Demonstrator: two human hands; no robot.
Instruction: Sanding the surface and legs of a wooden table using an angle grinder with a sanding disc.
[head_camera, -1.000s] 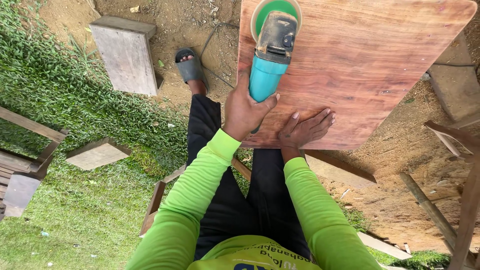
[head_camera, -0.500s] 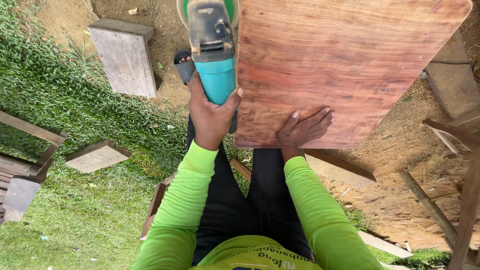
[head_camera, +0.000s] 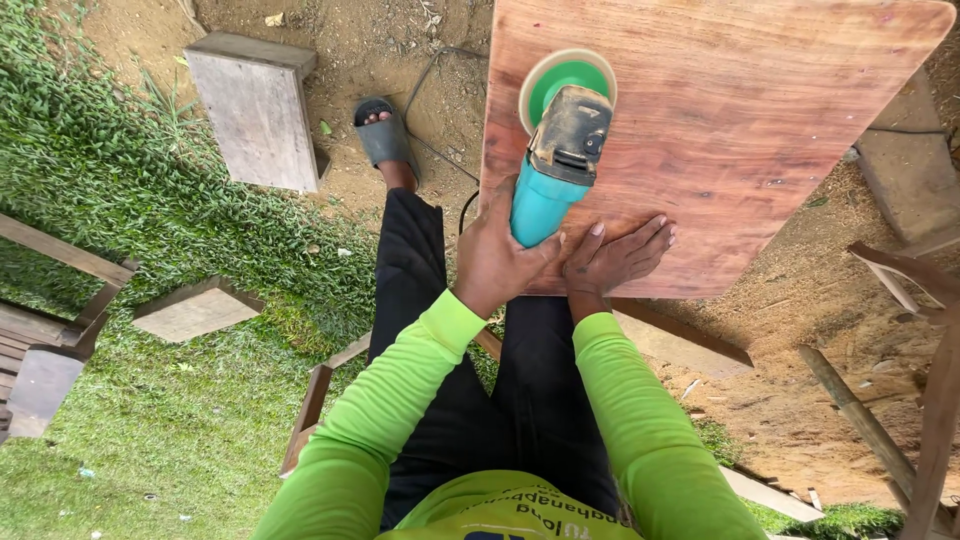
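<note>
**Sander on a reddish board, one hand driving, one hand steadying**

Your left hand (head_camera: 500, 262) is closed fully around the teal body of the angle sander (head_camera: 556, 160), fingers wrapped tight, with the green-backed disc (head_camera: 565, 80) lying on the wooden board (head_camera: 740, 130) toward twelve o'clock from the grip. Your right hand (head_camera: 615, 258) holds nothing: it lies flat and spread on the board just at three o'clock of the tool's tail, close enough that thumb and tool body nearly touch. The board fills the upper right of the view, its near edge above your knees. A dark cable (head_camera: 435, 95) trails off the board's left edge over bare soil, near your sandalled foot (head_camera: 380, 135).

Likely hazards, as judged from here: the disc could catch and kick back toward the flat right hand; a one-handed hold gives little check on that. The cable could snag at the board's left edge. Open room lies at twelve to two o'clock across the board; at nine o'clock the disc sits near the edge, where it could tip off. A grey slab (head_camera: 255, 110) and grass (head_camera: 120, 250) lie beyond
</note>
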